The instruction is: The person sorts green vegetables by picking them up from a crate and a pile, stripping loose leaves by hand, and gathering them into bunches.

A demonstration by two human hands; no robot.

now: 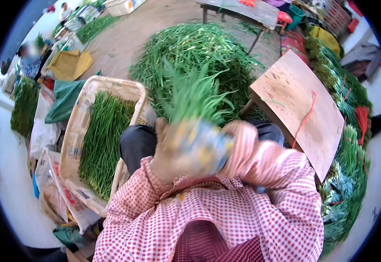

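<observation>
Before the checked shirt (212,209), a green bunch (194,96) held leaves outward

The bunch is upright between the left hand (166,155) and the right hand (212,144), close to the body, its leaves fanning toward the heap (177,48) on the floor. Holding it that way probably leaves the lower ends nearest the person, where both hands can work on them; those ends are hidden from view.

The heap lies straight ahead of the knees, seemingly so that stalks are a short reach away. The crate (117,81) stands beside the left knee, and the stems (100,144) inside lie mostly lengthwise, which likely keeps them from tangling. To the right is a low board (302,100), a flat surface handy to that arm, with a red tie (306,118) lying across it. Beyond it, the stack (354,157) runs along the wall side, out of the way of the legs.

As for the fingers, motion blur hides most of them. One digit of the left hand stands up alongside the bunch, apart from whatever the others do; how tightly they close, I cannot tell. The right hand meets the left at the base of the leaves, behind a smear of blue and yellow that may be glove or cloth, and whether its fingers are spread or clamped cannot be made out
</observation>
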